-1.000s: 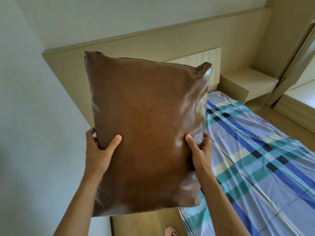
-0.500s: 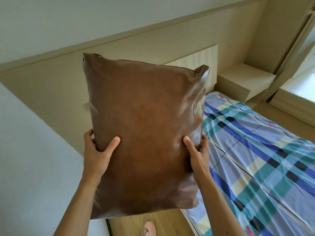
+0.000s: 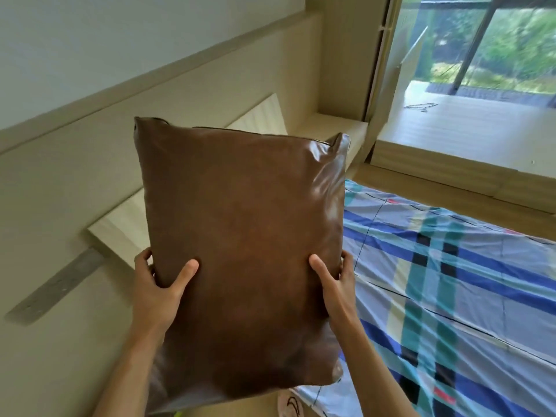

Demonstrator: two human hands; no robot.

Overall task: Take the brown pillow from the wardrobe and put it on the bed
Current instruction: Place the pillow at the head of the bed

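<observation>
The view has swung toward the window (image 3: 487,46); both hands, left hand (image 3: 156,293) and right hand (image 3: 337,287), still grip the pillow (image 3: 243,251) upright, the bed (image 3: 451,281) now close at 3 o'clock.

Bright daylight, source: window (image 3: 481,46) beyond and right of hands. Glare streak on brown pillow (image 3: 240,242) along right edge, above right hand (image 3: 337,284). Soft shadow on pillow's lower part, between forearms. Motion blur on bed (image 3: 451,281) sheet right of hands, outdoor greenery smeared. Wide-angle bending of wall lines left of hands.
</observation>
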